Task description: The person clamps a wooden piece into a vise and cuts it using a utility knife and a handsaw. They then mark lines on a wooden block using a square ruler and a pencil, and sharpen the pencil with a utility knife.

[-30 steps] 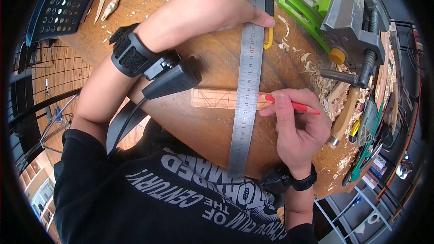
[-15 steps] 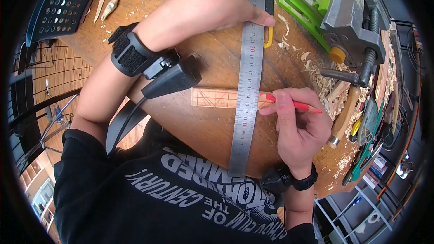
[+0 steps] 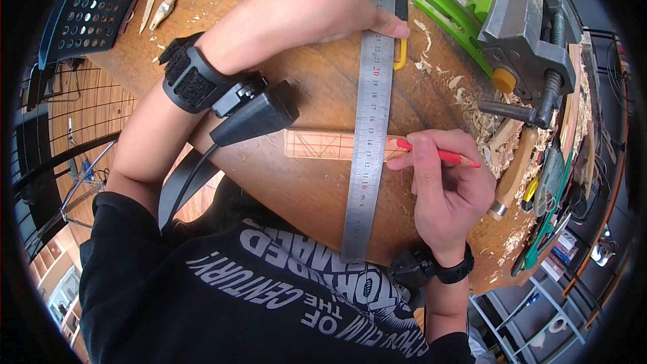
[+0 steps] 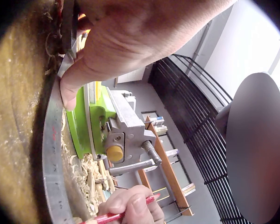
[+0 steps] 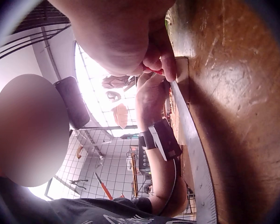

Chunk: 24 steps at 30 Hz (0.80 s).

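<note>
A long steel ruler [image 3: 367, 114] lies crosswise over a small wooden block [image 3: 313, 144] with red lines drawn on it. At the ruler's far end my left hand [image 3: 323, 10] holds it, the thumb [image 4: 71, 93] pressed along its edge and the other fingers partly hidden past the far side. A red pencil [image 3: 441, 155] is pinched between thumb and fingers of my right hand [image 3: 448, 192]. The pencil's tip is right at the ruler's right edge, over the block's right end. My right fingertips rest close by that end. The ruler covers part of the block's middle.
A grey vise [image 3: 529, 40] with a green base stands at the far right, wood shavings [image 3: 465, 98] around it. A wooden-handled tool [image 3: 515, 175] lies right of my right hand. A yellow-handled tool [image 3: 402, 47] lies beside the ruler; a perforated black box [image 3: 91, 13] stands far left.
My right hand and the pencil have shifted very slightly to the right. The ruler, block and left hand stay nearly where they were.
</note>
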Motion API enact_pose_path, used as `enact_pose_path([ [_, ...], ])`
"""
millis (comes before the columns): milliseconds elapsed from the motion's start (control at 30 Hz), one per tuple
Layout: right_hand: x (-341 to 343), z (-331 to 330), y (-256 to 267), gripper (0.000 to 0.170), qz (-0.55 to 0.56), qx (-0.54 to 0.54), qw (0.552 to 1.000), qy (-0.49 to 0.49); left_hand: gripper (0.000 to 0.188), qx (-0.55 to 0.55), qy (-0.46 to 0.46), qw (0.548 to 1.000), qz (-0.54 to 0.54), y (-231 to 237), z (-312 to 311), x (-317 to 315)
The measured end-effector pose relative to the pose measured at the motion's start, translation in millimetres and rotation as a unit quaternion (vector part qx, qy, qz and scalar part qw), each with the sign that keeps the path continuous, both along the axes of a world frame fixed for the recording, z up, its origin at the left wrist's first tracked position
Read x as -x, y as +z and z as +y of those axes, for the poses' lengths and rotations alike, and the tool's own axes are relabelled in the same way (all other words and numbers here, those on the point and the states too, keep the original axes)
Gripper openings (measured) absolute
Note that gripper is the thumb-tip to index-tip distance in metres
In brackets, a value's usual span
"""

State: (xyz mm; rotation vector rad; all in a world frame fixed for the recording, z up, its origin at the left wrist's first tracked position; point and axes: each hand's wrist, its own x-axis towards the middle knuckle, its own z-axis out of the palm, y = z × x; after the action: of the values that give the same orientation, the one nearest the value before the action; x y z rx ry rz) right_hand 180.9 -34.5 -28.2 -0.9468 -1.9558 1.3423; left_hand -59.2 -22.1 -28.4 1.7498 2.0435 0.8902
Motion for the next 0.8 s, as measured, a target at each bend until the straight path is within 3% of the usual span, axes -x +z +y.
enact_pose_path([
  [267, 0, 1, 0, 0.005, -0.003, -0.011, 1.0, 0.003, 0.054, -0.002, 0.004, 0.999, 0.037, 21, -11, -13],
  [567, 1, 0, 1, 0.005, 0.001, -0.01, 1.0, 0.006, 0.054, 0.042, 0.004, 0.999, 0.002, 12, 0, -1],
  [800, 1, 1, 1, 0.005, -0.005, -0.018, 1.0, 0.008, 0.054, -0.008, 0.003, 1.0, 0.022, 1, -2, 0],
])
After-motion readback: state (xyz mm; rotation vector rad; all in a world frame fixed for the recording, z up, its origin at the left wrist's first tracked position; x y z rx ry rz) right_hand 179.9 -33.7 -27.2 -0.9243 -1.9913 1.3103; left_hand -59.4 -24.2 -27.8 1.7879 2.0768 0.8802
